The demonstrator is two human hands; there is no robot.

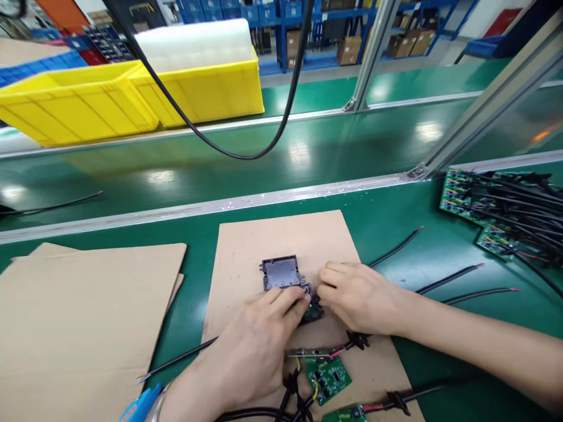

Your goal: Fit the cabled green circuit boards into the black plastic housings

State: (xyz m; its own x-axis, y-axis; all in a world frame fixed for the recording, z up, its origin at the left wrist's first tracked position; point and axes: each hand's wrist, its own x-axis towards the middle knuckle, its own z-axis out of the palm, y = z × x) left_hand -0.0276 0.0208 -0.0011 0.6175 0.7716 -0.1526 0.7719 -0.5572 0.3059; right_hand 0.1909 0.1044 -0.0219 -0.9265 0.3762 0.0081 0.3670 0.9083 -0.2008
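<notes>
A dark grey plastic housing [281, 273] lies open side up on a cardboard sheet [246, 246]. My left hand [255, 346] and my right hand [358, 296] meet just right of the housing. Both pinch a small dark part [313, 312] with a green edge between their fingertips. Most of that part is hidden by my fingers. A green circuit board [328, 378] with wires lies on the cardboard below my hands. Another board [345, 415] shows at the bottom edge.
Loose black cables [448, 278] lie on the green mat to the right. A pile of wired green boards [497, 214] sits at far right. More cardboard [79, 328] covers the left. Yellow bins [132, 94] stand beyond the conveyor belt [264, 158]. A black cable [246, 155] hangs overhead.
</notes>
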